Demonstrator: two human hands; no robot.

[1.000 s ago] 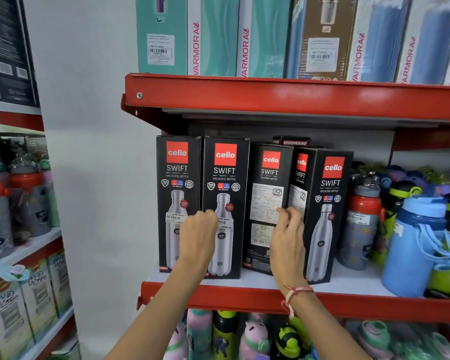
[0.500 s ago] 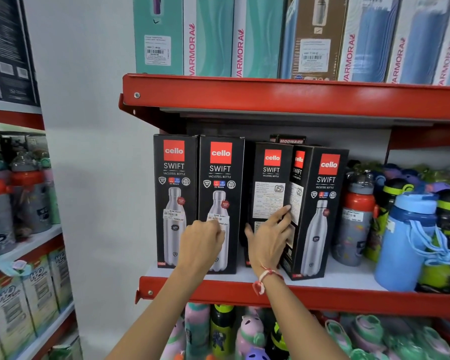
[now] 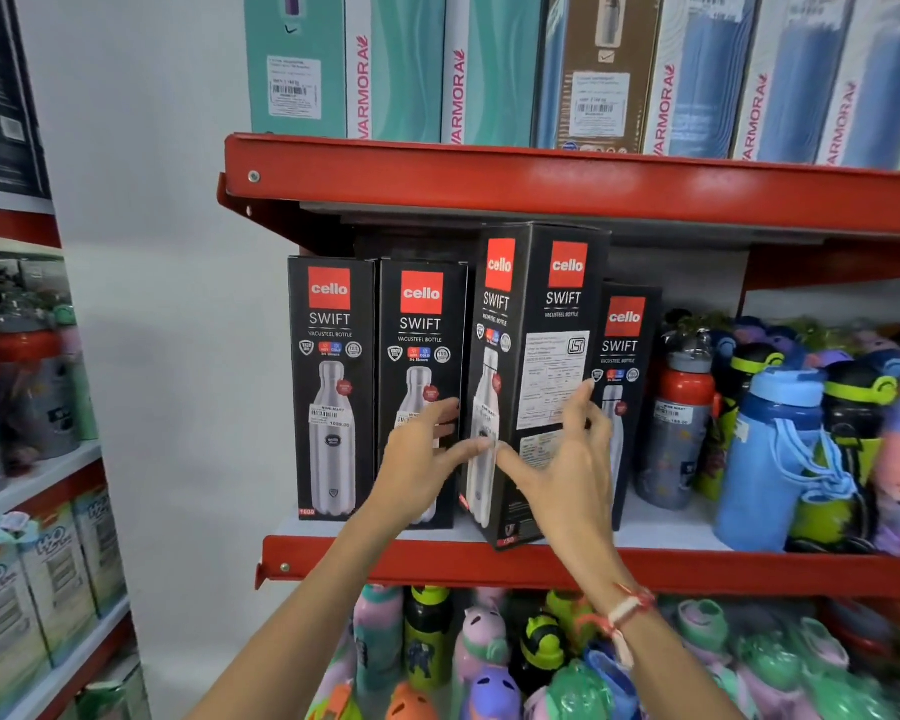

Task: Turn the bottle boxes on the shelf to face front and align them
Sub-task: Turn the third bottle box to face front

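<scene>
Red shelf (image 3: 489,563) carries four black Cello boxes in a row, loose bottles (image 3: 770,449) packed to their right. Two left boxes (image 3: 375,392) face front, flush, upright. Third box (image 3: 533,376) is pulled forward to the shelf lip, turned corner-on, bottle face left, label side right, slightly tilted. Left hand (image 3: 427,454) and right hand (image 3: 567,459) both clasp it, thumbs meeting on its front corner, fingers spread on either side. Fourth box (image 3: 627,387) stands behind the right hand, partly hidden. Varmora boxes (image 3: 489,70) fill the shelf above.
</scene>
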